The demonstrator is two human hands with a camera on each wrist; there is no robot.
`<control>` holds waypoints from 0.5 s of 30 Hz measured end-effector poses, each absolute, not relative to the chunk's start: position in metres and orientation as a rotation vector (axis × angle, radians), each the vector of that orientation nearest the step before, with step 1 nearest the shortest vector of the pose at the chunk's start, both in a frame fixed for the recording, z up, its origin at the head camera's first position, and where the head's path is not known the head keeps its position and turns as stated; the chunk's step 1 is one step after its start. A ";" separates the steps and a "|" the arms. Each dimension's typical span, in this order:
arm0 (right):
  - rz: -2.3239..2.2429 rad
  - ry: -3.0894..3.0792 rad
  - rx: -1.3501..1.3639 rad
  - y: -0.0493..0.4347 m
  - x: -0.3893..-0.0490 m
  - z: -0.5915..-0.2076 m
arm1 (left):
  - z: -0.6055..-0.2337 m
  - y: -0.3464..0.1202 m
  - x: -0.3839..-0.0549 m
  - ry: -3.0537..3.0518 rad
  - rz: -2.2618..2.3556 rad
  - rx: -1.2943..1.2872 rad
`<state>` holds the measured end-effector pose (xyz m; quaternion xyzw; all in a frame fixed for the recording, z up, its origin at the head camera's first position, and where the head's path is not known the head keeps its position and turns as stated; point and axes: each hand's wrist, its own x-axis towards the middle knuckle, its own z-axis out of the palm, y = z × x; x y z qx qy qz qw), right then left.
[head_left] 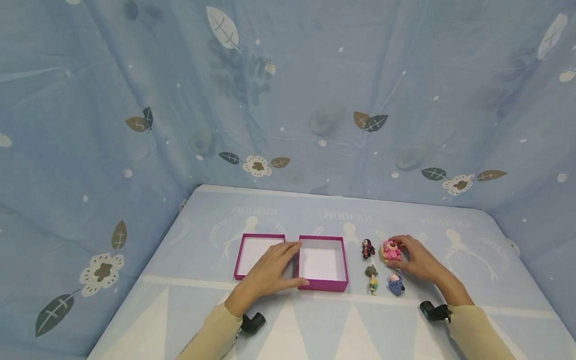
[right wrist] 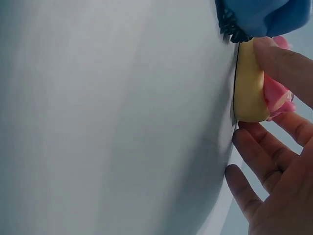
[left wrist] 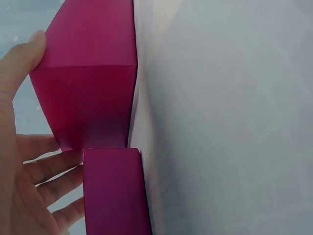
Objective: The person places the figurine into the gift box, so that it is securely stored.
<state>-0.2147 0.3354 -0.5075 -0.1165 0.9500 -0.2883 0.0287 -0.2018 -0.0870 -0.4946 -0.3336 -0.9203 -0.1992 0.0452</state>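
My left hand (head_left: 273,269) spans the left side of an open magenta box (head_left: 322,285) with a white inside, thumb at its near corner and fingers toward its far corner. In the left wrist view the thumb touches the top edge of the box (left wrist: 88,103). My right hand (head_left: 418,258) holds a pink bear figurine (head_left: 392,251) on a round yellow base (right wrist: 249,88) between thumb and fingers. The base sits at the table surface. Close below it lies a blue figurine (head_left: 396,285), also seen in the right wrist view.
A shallow magenta lid (head_left: 240,255), white inside, lies left of the box, partly behind my left hand. Between box and bear are a dark-haired figurine (head_left: 367,249) and a yellow-green figurine with a brown head (head_left: 372,280). A blue patterned curtain (head_left: 288,100) borders the table.
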 end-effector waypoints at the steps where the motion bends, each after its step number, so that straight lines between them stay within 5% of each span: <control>1: -0.885 2.933 -0.357 0.335 -0.215 -0.507 | -0.495 -0.087 -0.202 -2.817 -0.607 -1.014; 15: -0.798 2.951 -0.324 0.331 -0.217 -0.508 | -0.495 -0.086 -0.202 -2.792 -0.605 -1.025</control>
